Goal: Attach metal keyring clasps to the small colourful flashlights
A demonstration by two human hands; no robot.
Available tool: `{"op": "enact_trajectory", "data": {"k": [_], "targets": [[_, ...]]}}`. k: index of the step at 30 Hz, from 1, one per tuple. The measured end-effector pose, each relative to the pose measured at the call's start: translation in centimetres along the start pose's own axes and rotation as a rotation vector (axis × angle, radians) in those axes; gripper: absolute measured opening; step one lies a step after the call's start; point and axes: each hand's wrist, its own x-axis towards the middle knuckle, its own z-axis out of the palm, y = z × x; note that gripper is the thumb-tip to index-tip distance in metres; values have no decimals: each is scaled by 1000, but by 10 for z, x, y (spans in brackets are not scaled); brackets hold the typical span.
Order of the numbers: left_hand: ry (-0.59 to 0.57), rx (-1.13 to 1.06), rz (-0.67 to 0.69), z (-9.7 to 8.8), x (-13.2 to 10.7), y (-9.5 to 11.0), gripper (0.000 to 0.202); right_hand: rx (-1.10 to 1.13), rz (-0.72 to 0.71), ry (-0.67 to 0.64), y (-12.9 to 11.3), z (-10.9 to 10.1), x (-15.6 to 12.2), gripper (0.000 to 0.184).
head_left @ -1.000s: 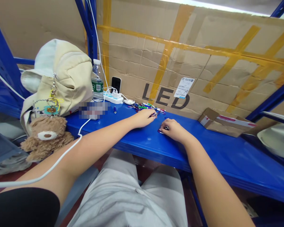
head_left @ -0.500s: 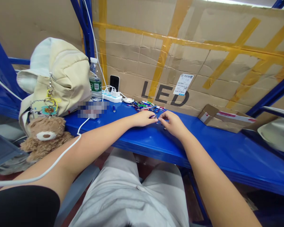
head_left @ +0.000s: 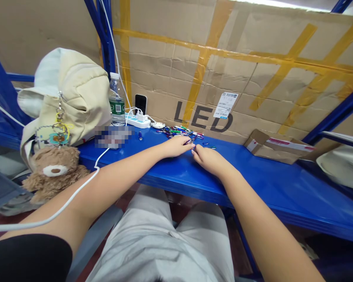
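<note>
My left hand (head_left: 176, 146) and my right hand (head_left: 206, 158) rest on the blue shelf (head_left: 261, 184), fingertips meeting over a small metal piece between them. Both hands are closed in a pinch on it; the piece is too small to name. Just beyond the fingers lies a pile of small coloured clips (head_left: 181, 132), and one loose clip (head_left: 212, 147) lies to the right of it.
A cream bag (head_left: 67, 98) with a keychain and a teddy bear (head_left: 54, 172) stand at the left. A water bottle (head_left: 117, 102), a white power strip (head_left: 137, 120) and a white cable (head_left: 76, 192) are nearby. A small cardboard box (head_left: 278, 149) lies right. Taped cardboard forms the back wall.
My right hand has moved left from the shelf surface to meet the left hand's fingertips. The left hand has stayed near the pile of clips.
</note>
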Motion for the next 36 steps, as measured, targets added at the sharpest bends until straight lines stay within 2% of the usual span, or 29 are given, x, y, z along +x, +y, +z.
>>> {"op": "enact_trajectory", "data": {"k": [4,8,11,15,19,22,26,28,32,34,36], "targets": [[11,24,1,-3,-3,1,29,27,50,32,0,-2,0,23],[-8,71,30,-6,-8,5,26,235,102,170,10,2,3,23],[-59,65,101,-5,-10,7,27,390,78,251,17,8,6,26],[-90,74,186,-1,-8,8,28,458,10,276,18,15,9,23],[-31,78,192,4,-7,6,29,448,5,249,16,16,10,23],[46,96,155,7,-7,5,34,404,43,203,15,14,8,24],[31,77,113,1,-5,4,35,477,45,190,15,12,7,25],[-3,16,22,-5,-4,2,39,554,58,193,16,11,7,27],[-136,-182,-261,-13,-2,-7,42,637,168,220,22,9,7,27],[-74,-316,-336,-12,3,-13,51,668,213,216,24,9,7,24],[101,-373,-338,-11,8,-21,67,686,217,217,26,9,6,22]]}}
